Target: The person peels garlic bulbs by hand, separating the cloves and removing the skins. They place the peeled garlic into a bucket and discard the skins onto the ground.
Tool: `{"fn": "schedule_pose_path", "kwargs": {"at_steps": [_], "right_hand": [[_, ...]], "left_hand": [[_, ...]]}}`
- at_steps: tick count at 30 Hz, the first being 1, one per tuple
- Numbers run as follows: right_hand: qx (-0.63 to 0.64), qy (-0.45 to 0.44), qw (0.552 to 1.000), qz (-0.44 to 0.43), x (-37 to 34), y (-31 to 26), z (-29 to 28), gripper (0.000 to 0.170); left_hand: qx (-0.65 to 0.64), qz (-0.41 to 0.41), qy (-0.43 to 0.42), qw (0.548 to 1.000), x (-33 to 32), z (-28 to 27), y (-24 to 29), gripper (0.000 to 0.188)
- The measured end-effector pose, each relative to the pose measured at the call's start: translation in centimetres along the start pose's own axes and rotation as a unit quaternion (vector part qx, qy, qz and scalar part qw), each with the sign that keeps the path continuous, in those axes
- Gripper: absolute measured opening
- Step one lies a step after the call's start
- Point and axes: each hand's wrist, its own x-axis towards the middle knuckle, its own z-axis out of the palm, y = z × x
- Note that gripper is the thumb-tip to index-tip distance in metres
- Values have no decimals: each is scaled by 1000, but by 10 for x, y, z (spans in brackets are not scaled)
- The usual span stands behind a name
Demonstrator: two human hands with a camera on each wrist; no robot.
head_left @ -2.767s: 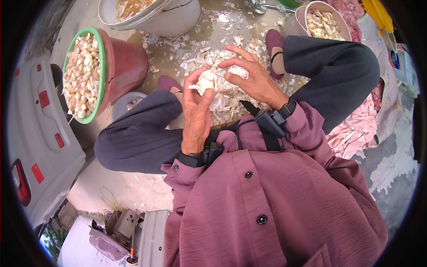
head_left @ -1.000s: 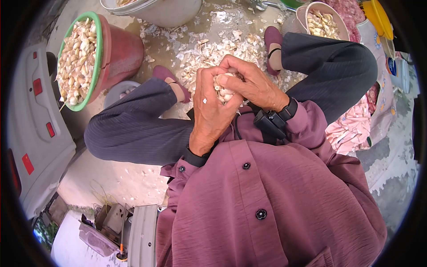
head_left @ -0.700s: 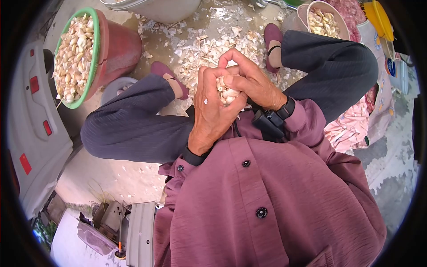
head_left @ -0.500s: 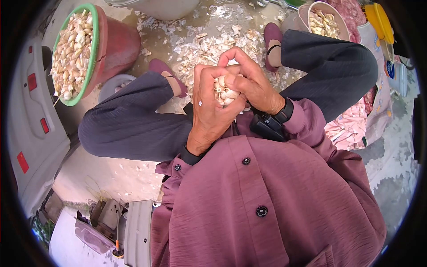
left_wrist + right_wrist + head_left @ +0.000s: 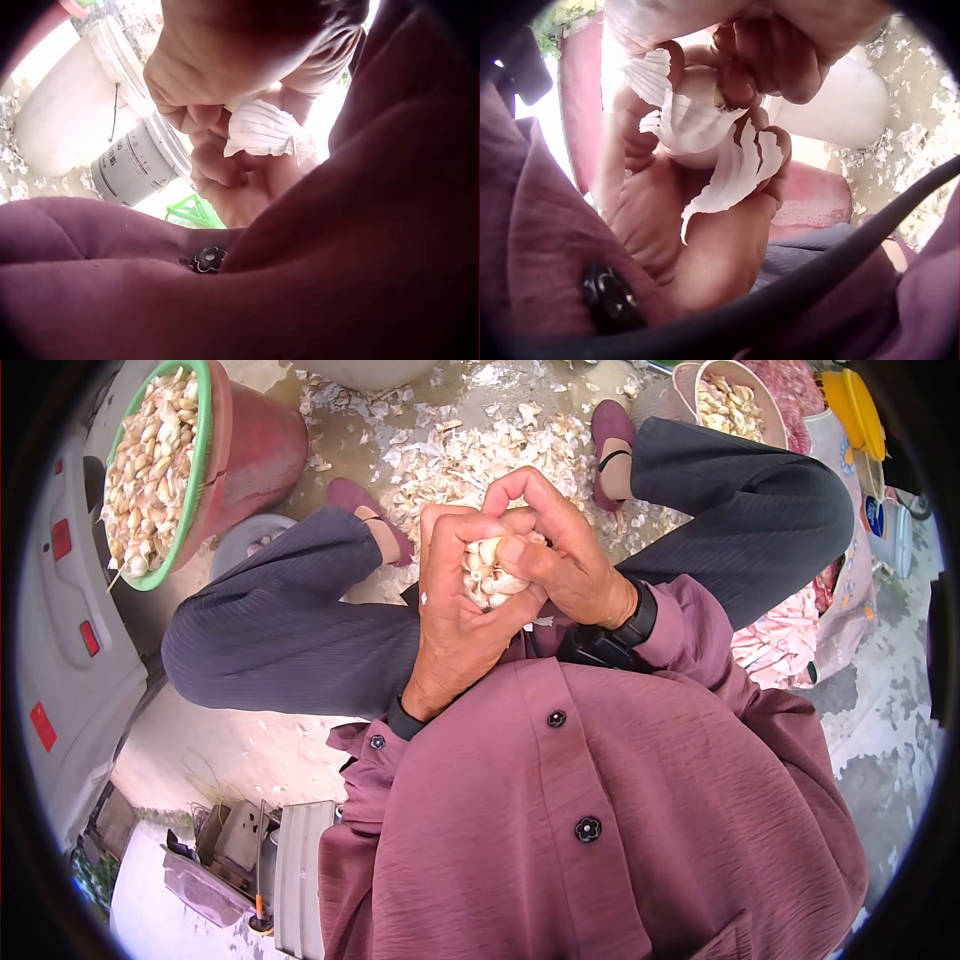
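Note:
Between both hands sits a garlic bulb (image 5: 488, 582), its cloves bare on the upper side in the head view. My left hand (image 5: 452, 622) cups it from the left, fingers curled round the far side and thumb along the near side. My right hand (image 5: 572, 565) grips it from the right, thumb pressed onto the cloves and index finger arched over the top. From below, the right wrist view shows loose papery garlic skin (image 5: 731, 169) hanging off the bulb. A flap of white skin (image 5: 264, 131) also shows in the left wrist view. The fingers hide the bulb's far side.
A red bucket (image 5: 255, 450) with a green rim, heaped with garlic cloves (image 5: 150, 470), stands at the left. A pale container of cloves (image 5: 690, 400) is at the upper right. Peeled skins (image 5: 490, 455) litter the floor between the purple shoes (image 5: 612, 450).
The left hand first held the bulb alone with the right hand spread apart; then both hands closed round it. Cloves now show where white skin covered them. The head view has shifted.

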Motion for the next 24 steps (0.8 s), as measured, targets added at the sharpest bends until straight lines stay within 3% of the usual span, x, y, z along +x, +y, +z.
{"fn": "schedule_pose_path", "kwargs": {"at_steps": [3, 5, 6, 7, 10, 11, 12, 13, 14, 15, 17, 18, 23, 24], "right_hand": [[4, -2, 1000, -12, -3, 0, 4, 28], [16, -2, 1000, -14, -4, 0, 9, 27], [97, 14, 995, 14, -6, 0, 13, 25], [178, 26, 983, 41, -7, -1, 16, 25], [208, 1, 976, 70, -3, 5, 14, 23], [216, 9, 972, 93, -2, 4, 15, 24], [216, 10, 972, 88, -1, 5, 16, 24], [294, -6, 950, 104, 3, 6, 16, 22], [371, -24, 920, 122, 7, 7, 15, 23], [371, -25, 920, 120, 8, 6, 15, 23], [396, -37, 902, 169, 9, 4, 9, 29], [440, -56, 881, 164, 10, 8, 5, 36], [372, 4, 912, 172, 13, 11, -14, 46], [257, 39, 950, 174, 15, 9, -16, 48]], "left_hand": [[-19, -21, -6, 1000, -4, -2, 9, 46], [-218, -63, 18, 974, -6, -3, 14, 40], [-275, -70, 12, 959, -4, -6, 10, 32], [-274, -68, 14, 959, -6, -10, 12, 32], [-50, 39, 5, 998, -1, -15, 11, 22], [-50, 34, 1, 998, -3, -14, 8, 22], [-104, 2, 19, 994, -2, -13, 3, 22], [-157, -22, 38, 987, 5, -12, -1, 22], [-320, -70, 52, 943, 6, -11, 0, 22], [-319, -68, 52, 944, 6, -13, 2, 22], [-407, -181, 80, 892, 8, -14, 7, 21], [-410, -181, 81, 890, 8, -14, 1, 19], [-465, -235, 40, 852, 10, -27, -9, 16], [-451, -250, 45, 855, 11, -26, -9, 16]]}}
